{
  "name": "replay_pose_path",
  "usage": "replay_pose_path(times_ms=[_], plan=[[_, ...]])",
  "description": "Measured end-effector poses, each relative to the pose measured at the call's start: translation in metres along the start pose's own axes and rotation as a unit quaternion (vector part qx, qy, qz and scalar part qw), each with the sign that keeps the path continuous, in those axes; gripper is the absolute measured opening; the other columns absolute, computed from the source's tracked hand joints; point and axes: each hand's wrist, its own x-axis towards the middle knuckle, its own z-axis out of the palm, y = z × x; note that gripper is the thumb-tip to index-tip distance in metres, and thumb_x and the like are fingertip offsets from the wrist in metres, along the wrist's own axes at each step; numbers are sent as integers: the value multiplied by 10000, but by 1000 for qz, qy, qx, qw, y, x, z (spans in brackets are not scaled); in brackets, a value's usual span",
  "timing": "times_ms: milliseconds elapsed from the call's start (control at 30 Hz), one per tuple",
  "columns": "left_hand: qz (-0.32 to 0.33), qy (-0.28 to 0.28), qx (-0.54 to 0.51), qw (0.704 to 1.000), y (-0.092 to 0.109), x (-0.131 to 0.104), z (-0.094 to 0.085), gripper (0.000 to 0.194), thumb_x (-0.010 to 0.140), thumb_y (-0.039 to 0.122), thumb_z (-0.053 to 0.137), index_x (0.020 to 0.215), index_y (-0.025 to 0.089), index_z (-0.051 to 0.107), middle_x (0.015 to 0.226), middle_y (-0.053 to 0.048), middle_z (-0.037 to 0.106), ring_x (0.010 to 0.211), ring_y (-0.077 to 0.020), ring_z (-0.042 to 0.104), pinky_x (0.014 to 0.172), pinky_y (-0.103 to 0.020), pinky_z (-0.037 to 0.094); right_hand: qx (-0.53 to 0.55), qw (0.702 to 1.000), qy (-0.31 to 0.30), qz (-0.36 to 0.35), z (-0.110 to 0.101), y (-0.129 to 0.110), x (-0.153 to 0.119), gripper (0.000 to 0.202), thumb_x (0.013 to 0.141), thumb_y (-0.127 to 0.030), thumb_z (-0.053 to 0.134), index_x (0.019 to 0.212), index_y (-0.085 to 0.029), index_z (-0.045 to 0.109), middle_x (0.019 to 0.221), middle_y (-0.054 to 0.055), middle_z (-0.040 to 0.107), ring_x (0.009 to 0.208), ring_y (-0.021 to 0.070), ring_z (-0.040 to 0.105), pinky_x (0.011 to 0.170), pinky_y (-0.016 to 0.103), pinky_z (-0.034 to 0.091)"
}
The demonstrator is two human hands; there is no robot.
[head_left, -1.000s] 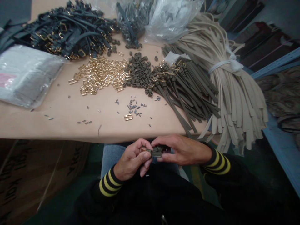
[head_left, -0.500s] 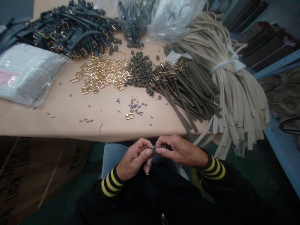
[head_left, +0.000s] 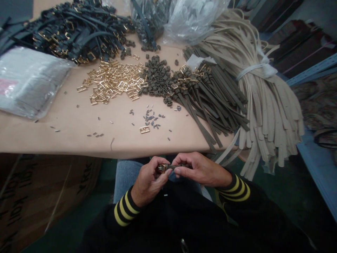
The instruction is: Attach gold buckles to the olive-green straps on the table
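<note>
Above my lap, just off the table's front edge, both hands grip one dark olive strap (head_left: 172, 167) with a gold buckle (head_left: 164, 168) at its left end. My left hand (head_left: 150, 180) is closed around the buckle end, thumb below it. My right hand (head_left: 201, 169) pinches the strap a little to the right of the buckle, and its fingers hide part of it. On the table beyond lie a single gold buckle (head_left: 144, 129) and several tiny dark pieces (head_left: 150, 117). Further back are a pile of gold buckles (head_left: 113, 80) and a heap of olive strap loops (head_left: 157, 75).
Olive straps with buckles (head_left: 210, 95) lie right of the loops, beside a tied bundle of beige straps (head_left: 265, 105). Dark buckled straps (head_left: 76, 31) are heaped at back left, near a plastic-wrapped packet (head_left: 28, 84). Clear plastic bags (head_left: 186, 23) stand behind. A cardboard box (head_left: 52, 189) sits below left.
My left fingers have shifted, so the gold buckle on the strap now shows more plainly. The fingers that hung below have curled in. The right hand has barely moved.
</note>
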Motion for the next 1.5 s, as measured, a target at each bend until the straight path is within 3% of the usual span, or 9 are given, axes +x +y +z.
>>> replay_pose_path(times_ms=[167,267,500,733,933,1067,1233,1400,1500], plan=[[15,9,21,1000,4,2,1,77,734,231,515,777,171,495,555,52,446,455,-70,404,439,-179,335,-66,997,43,3,3,-3,-1,103,761,-205,490,753,-124,554,601,-17,521,522,75,434,494,176,340],[-8,15,45,999,7,4,2,84,729,223,502,782,160,517,564,46,450,453,-69,386,431,-177,325,-130,989,72,8,5,-4,-1,79,745,-177,499,732,-129,559,549,-37,475,490,71,397,462,171,301],[-32,-26,65,997,4,6,2,117,751,225,472,740,141,553,567,25,473,502,-82,396,465,-184,334,-188,979,81,2,9,1,2,74,753,-157,498,741,-133,567,538,-34,498,477,73,418,466,175,296],[-83,-39,12,996,6,6,-1,151,762,268,451,748,132,514,547,45,420,486,-73,360,451,-184,308,-221,974,39,12,-6,3,-11,252,779,-284,514,978,-128,528,823,73,619,726,164,561,648,256,396],[-81,-44,19,996,8,7,2,121,747,244,455,716,138,504,538,52,404,480,-71,348,448,-184,295,-153,987,-42,38,-9,2,-15,191,837,-192,389,719,-145,531,575,1,572,500,91,524,514,188,378],[-69,-46,47,995,10,7,3,100,745,221,440,696,146,485,536,56,403,482,-74,352,461,-192,292,-156,987,-34,21,-1,1,-12,173,829,-142,372,754,-139,528,557,-13,536,510,85,507,537,187,366],[-45,-61,81,994,8,7,0,89,756,210,413,688,161,441,538,65,372,488,-78,344,478,-204,284,-189,982,19,3,4,6,-7,173,809,-192,419,669,-145,510,524,-45,418,485,75,392,481,190,276],[-10,-96,52,994,7,5,-3,141,819,266,326,755,174,413,545,68,352,485,-87,355,484,-215,299,-123,992,24,20,4,7,-4,202,795,-250,437,661,-129,527,524,-49,403,487,68,357,468,179,271],[9,-68,65,995,8,6,-3,188,848,281,260,740,187,381,543,63,346,480,-93,362,480,-218,312,-101,995,21,16,3,5,-3,214,791,-253,431,671,-121,550,530,-44,418,490,67,362,467,174,278]])
